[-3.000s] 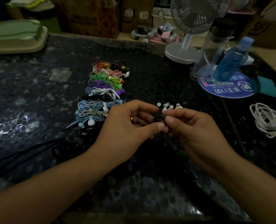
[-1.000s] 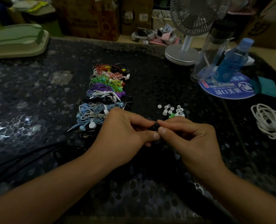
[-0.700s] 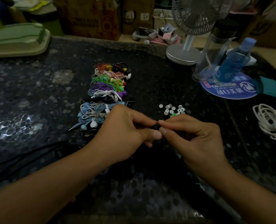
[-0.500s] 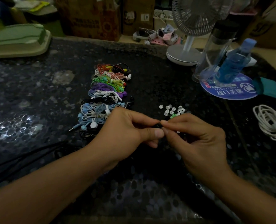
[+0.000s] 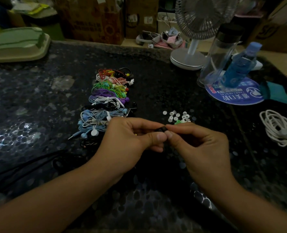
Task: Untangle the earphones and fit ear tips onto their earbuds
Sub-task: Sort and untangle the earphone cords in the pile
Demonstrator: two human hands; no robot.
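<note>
My left hand and my right hand meet fingertip to fingertip over the dark table. Between them they pinch a small black earbud; most of it is hidden by the thumbs and forefingers. Its black cord trails off to the left across the table. Several loose white ear tips and a green one lie just beyond my right hand. A row of bundled earphones in red, green, purple, white, black and blue stretches away past my left hand.
A white desk fan stands at the back right, beside a clear bottle and a blue bottle on a round blue mat. A coiled white cable lies at the right edge. A green tray sits back left.
Both hands have stayed joined on the black earbud, with the fingers shifting slightly around it. The view has drifted a little; nothing on the table has moved.
</note>
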